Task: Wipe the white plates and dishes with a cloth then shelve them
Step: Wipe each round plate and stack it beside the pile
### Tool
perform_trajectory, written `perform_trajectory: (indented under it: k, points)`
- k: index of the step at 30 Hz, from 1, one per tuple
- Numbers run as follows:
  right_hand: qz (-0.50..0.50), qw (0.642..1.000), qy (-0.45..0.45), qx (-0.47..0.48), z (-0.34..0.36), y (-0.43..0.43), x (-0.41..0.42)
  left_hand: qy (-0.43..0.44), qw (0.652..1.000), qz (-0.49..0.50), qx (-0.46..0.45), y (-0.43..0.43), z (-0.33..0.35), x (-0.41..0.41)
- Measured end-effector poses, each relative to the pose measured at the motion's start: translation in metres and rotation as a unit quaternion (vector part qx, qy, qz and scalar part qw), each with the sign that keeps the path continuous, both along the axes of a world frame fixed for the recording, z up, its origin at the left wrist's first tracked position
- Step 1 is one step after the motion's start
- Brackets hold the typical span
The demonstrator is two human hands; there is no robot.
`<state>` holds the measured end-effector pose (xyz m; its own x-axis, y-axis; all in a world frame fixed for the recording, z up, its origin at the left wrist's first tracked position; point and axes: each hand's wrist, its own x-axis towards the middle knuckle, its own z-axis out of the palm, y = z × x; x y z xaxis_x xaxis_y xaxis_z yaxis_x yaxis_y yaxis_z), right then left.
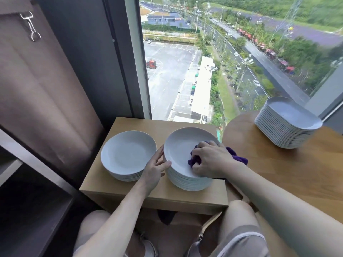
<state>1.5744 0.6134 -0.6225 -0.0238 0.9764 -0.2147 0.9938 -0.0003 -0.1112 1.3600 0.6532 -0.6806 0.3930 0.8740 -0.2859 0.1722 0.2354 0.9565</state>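
Glass fills the far side, a tall window (204, 62) with a brown curtain (37, 99) hanging to its left, and below the curtain a dark shelf unit (27, 191) whose visible compartments show no crockery. On the right is a round wooden table (278, 173), touching or just beside a low wooden stand (148, 197) that sits between the person's knees and the window. On the round table stands a tall stack of oblong dishes (285, 125), well apart from the hands. The stand carries two stacks of round white plates: the left stack (128, 154), untouched at this moment, and the right stack (182, 143), which is the one being worked. The right hand (211, 160) is curled round a bunched purple cloth (239, 158) and presses it onto the top plate, near that plate's right rim. The left hand (154, 169) lies with nearly straight fingers against the left edge of the same stack, thumb on the rim, apparently steadying it. Judging from this, the job is at the wiping step and probably far from done: three full stacks remain off the shelf, and which plates are already wiped cannot be told.
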Motion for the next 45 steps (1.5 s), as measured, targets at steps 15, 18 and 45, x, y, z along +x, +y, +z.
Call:
perform_trajectory:
  k: [15,18,45]
  points:
    - [-0.023,0.998,-0.013,0.065,-0.021,0.072,-0.030,-0.018,0.999,0.045,0.015,-0.008,0.000,0.014]
    - [0.004,0.997,0.026,0.072,-0.021,0.060,-0.040,-0.018,0.999,0.040,-0.006,-0.006,0.000,0.012]
    - [-0.123,0.991,-0.014,0.058,-0.004,0.009,-0.007,0.256,0.959,0.046,0.109,0.009,0.018,0.022]
